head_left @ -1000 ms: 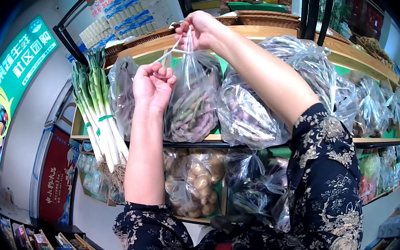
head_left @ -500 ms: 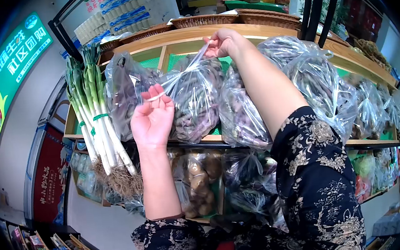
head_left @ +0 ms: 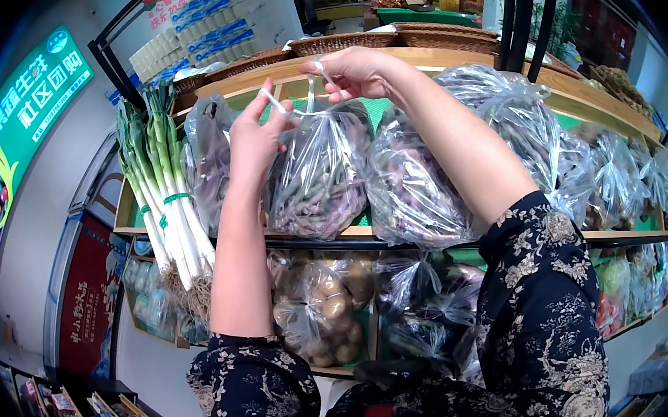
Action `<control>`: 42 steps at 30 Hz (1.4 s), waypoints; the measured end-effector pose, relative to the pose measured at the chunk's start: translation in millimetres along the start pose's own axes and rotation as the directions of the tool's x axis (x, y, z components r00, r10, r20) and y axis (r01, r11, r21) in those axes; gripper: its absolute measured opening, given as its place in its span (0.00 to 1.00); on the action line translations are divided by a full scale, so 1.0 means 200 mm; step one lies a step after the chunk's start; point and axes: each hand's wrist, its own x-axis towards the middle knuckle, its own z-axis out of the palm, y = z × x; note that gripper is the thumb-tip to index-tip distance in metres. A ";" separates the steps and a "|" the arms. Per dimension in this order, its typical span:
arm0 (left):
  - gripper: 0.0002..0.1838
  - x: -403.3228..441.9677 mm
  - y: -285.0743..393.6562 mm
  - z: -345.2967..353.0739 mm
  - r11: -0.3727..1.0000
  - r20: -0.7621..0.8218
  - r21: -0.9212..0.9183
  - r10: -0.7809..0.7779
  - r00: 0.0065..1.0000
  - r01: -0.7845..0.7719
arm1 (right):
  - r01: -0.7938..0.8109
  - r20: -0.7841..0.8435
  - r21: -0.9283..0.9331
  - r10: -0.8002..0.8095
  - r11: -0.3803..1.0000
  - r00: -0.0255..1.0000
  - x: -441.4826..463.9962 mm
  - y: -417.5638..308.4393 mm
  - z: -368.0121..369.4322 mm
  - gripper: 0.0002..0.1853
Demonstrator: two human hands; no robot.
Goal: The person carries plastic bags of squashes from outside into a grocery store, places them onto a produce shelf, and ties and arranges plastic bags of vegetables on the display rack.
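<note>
A clear plastic bag [head_left: 324,181] full of slender purple vegetables sits on the upper shelf, its neck gathered at the top. My left hand [head_left: 255,140] is just left of the neck, with one twisted bag handle [head_left: 273,101] pinched between thumb and forefinger. Above the neck, my right hand [head_left: 358,73] grips the other twisted end, its fingers curled round it. Similar vegetables fill another bag [head_left: 412,190] to the right, and a dark purple bag [head_left: 208,152] stands to the left, partly behind my left arm.
Leeks [head_left: 170,199] tied with green bands lean at the shelf's left end. Bagged potatoes [head_left: 323,309] and dark bagged vegetables [head_left: 422,304] lie on the shelf below. Wicker baskets [head_left: 343,42] line the back, and a black post [head_left: 521,13] rises at the right.
My left hand has risen and turned from palm-up to pinching the handle near the bag's neck. My right hand has moved slightly left, bringing both hands closer together.
</note>
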 end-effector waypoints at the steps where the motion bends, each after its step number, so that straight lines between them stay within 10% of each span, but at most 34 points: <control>1: 0.27 0.01 0.02 0.01 0.995 0.011 0.096 0.025 1.000 -0.026 | -0.018 0.024 -0.105 0.020 0.994 0.999 -0.03 -0.03 0.05 0.16; 5: 0.27 0.10 -0.04 0.03 0.869 0.104 0.340 0.344 0.933 -0.358 | -0.028 0.142 -0.323 0.078 0.946 0.987 -0.04 -0.08 0.16 0.20; 14: 0.14 0.09 0.07 0.08 0.815 -0.052 0.546 0.266 0.962 -0.196 | 0.132 -0.048 -0.613 -0.203 0.779 0.978 -0.08 -0.08 0.23 0.26; 16: 0.08 0.12 0.02 0.04 0.949 -0.070 0.263 0.200 0.977 -0.175 | 0.106 -0.040 -0.392 -0.132 0.914 0.990 -0.06 -0.09 0.14 0.22; 17: 0.07 0.11 -0.02 0.04 0.983 -0.105 -0.174 0.044 0.993 -0.062 | -0.013 -0.178 -0.451 -0.075 0.892 0.981 -0.01 -0.06 0.03 0.22; 19: 0.03 0.10 -0.10 -0.06 0.599 0.097 -0.765 -0.260 0.961 0.239 | -0.127 -0.305 -0.565 -0.064 0.815 0.950 0.06 0.01 -0.13 0.21; 22: 0.03 0.00 -0.22 -0.07 0.631 0.054 -0.740 -0.290 0.956 0.233 | -0.122 -0.313 -0.686 -0.140 0.717 0.939 0.08 0.13 -0.22 0.21; 28: 0.12 -0.06 -0.40 -0.09 0.969 -0.106 0.178 0.193 0.975 -0.173 | -0.318 -0.367 -0.875 -0.070 0.365 0.928 0.09 0.15 -0.22 0.26; 32: 0.22 -0.13 -0.39 -0.09 0.874 0.021 0.350 0.352 0.936 -0.337 | -0.139 -0.274 -0.849 -0.199 0.510 0.941 -0.11 0.11 -0.22 0.22; 36: 0.28 -0.34 -0.34 -0.04 0.570 0.113 0.645 0.588 0.801 -0.510 | -0.046 -0.168 -0.981 -0.713 0.188 0.681 -0.56 0.01 0.05 0.25; 42: 0.26 -0.62 -0.28 -0.02 0.315 0.395 0.728 0.534 0.748 -0.609 | 0.107 -0.244 -0.857 -0.580 0.504 0.777 -1.25 0.33 0.54 0.08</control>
